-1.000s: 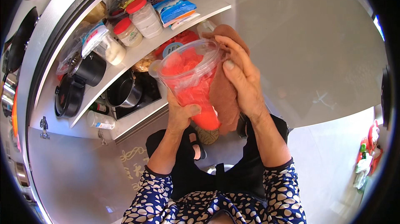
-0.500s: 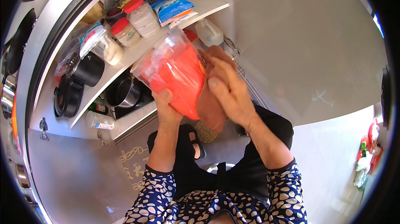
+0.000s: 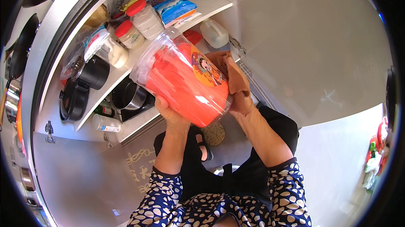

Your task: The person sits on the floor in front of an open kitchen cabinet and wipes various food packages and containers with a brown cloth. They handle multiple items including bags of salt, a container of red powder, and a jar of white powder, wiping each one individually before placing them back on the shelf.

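Observation:
A large clear plastic jar [image 3: 177, 85] with bright red-orange stuff inside is held tilted in front of the cabinet. On its side is a colourful cartoon label [image 3: 207, 68]. My left hand [image 3: 172, 114] grips the jar from its lower left side, thumb showing against the wall. Over at the jar's right end, my right hand [image 3: 242, 105] holds a brown cloth [image 3: 237, 79] pressed to the plastic. The cloth and the jar cover most of the right fingers.
The upper shelf [image 3: 211, 5] carries red-lidded jars [image 3: 145, 18], a blue packet [image 3: 175, 8] and black pots [image 3: 93, 71]. Below stand a steel pot [image 3: 133, 96] and a white plastic jug [image 3: 214, 33]. An open cabinet door [image 3: 312, 49] spreads to the right.
The jar has turned, so its cartoon label now faces up. My right hand and the cloth have shifted from the jar's front to its lower right end.

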`<state>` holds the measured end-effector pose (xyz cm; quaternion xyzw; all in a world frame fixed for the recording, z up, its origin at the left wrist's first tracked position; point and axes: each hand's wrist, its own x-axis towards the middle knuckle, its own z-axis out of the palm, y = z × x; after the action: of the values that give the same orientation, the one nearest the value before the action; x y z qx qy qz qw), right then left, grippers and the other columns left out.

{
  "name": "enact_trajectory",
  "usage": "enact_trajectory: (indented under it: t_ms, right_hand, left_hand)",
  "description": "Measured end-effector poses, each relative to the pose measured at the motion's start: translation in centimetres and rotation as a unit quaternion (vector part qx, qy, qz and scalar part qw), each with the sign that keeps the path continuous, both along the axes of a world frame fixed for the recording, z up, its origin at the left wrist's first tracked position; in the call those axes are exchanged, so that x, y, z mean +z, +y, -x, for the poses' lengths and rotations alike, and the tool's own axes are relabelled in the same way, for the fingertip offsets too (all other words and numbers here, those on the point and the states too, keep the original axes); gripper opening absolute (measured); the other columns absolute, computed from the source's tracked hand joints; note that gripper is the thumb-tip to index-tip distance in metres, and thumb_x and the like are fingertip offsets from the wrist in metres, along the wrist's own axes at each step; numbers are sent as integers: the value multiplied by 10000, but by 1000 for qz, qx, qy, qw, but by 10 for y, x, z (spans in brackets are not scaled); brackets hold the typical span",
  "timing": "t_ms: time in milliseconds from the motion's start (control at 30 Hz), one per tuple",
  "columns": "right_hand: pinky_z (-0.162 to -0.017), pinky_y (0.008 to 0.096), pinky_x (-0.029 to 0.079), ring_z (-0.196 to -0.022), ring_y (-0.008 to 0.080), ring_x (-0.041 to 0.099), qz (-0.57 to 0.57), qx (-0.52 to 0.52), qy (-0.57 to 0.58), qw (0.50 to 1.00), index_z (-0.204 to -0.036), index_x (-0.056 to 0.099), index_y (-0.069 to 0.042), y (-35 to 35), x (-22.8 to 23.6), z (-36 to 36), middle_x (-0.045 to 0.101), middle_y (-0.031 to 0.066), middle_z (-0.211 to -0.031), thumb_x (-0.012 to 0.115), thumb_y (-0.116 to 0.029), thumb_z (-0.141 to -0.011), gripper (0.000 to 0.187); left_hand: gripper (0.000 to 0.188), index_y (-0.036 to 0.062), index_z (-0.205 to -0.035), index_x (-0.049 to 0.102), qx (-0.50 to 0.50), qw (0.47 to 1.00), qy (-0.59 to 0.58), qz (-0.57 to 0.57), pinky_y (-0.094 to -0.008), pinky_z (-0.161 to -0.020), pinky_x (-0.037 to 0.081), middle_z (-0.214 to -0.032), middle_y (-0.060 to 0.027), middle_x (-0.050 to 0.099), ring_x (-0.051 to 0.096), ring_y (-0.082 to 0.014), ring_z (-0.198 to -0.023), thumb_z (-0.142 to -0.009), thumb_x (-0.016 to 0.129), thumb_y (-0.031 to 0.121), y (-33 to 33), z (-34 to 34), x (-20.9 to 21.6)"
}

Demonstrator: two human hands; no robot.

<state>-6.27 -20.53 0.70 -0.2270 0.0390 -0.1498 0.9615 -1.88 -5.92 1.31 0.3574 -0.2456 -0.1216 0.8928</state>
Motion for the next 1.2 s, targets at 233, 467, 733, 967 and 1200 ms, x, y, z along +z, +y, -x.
enact_trajectory:
  t_ms: [233, 467, 733, 967, 1200]
  right_hand:
    - [-1009, 335, 383, -1163, 204, 501, 345, -142, -82, 924, -1226, 478, 2, 3, -6, 16, 492, 140, -1283, 514, -321, -942, 432]
    - [-1030, 401, 327, -1222, 354, 431, 665, -281, 10, 691, -1298, 411, 13, 29, 42, 49, 454, 231, -1290, 514, -233, -898, 481]
    - [-1000, 347, 351, -1166, 284, 482, 539, -252, 20, 804, -1262, 463, -22, 5, 64, 38, 524, 161, -1205, 461, -261, -934, 406]
    - [-978, 311, 369, -1068, 215, 533, 466, -141, 44, 872, -1118, 556, 19, -30, 52, 34, 567, 129, -1150, 507, -201, -886, 323]
    - [-968, 407, 383, -1123, 373, 491, 476, -259, -6, 840, -1284, 427, -16, -5, 56, 35, 490, 240, -1225, 668, -196, -753, 610]
  left_hand:
    - [865, 56, -1385, 323, -16, 997, 58, 54, -437, -1041, 395, -1370, -103, 435, 454, -264, -1240, -747, 701, 501, 1, 6, 10]
    - [911, 19, -1383, 301, -36, 998, 32, 46, -429, -1007, 440, -1324, -161, 459, 497, -286, -1201, -682, 752, 386, -12, -3, 21]
    - [967, -3, -1371, 313, -76, 994, 18, -73, -378, -988, 438, -1273, -132, 502, 515, -243, -1166, -564, 810, 190, -1, 6, 0]
    - [1111, -15, -1366, 318, -82, 974, -116, -179, -374, -1030, 370, -1293, -110, 488, 480, -226, -1190, -440, 885, 225, 1, 12, -2]
    - [945, 20, -1370, 305, -69, 992, 0, -111, -351, -1003, 404, -1256, -98, 504, 511, -218, -1150, -547, 757, 136, -8, 13, -1]
